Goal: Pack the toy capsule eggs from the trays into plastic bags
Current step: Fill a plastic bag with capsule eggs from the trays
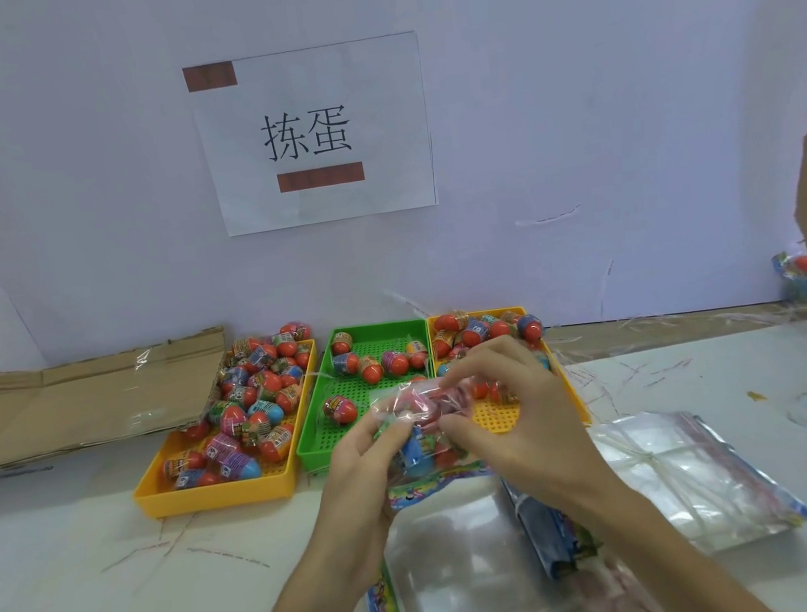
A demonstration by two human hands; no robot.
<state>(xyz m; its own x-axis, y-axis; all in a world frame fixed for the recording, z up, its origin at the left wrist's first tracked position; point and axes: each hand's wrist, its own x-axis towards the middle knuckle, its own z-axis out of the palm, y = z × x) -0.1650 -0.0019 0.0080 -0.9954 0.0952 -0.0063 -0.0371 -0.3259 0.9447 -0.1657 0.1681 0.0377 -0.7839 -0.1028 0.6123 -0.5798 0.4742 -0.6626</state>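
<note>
While both hands are occupied with one plastic bag point(422, 399), I record the following. My left hand point(359, 449) curls its fingers round the bag's lower part; my right hand point(514, 409) pinches the film higher up, thumb under and fingers over. Neither hand is free. Capsule eggs point(416, 457) show through the film between my palms, a blue one lowest; the count cannot be read. Judgement: the load is light, the shells hard and smooth, the film thin, soft and slippery, so eggs will roll toward any slack mouth. Hold is best taken on the film close to the opening, with the other hand cupped beneath the eggs, not on the shells. Directly beyond my fingertips lies the green tray point(379, 334), sparsely stocked, with one egg point(340, 409) just past my left hand. Beyond my right hand sits a yellow tray point(498, 419); well out past my left hand is a second yellow tray point(216, 498), the fullest. Beneath my wrists lie flat empty bags point(467, 556); out past my right forearm is a tied bundle of bags point(695, 477).
</note>
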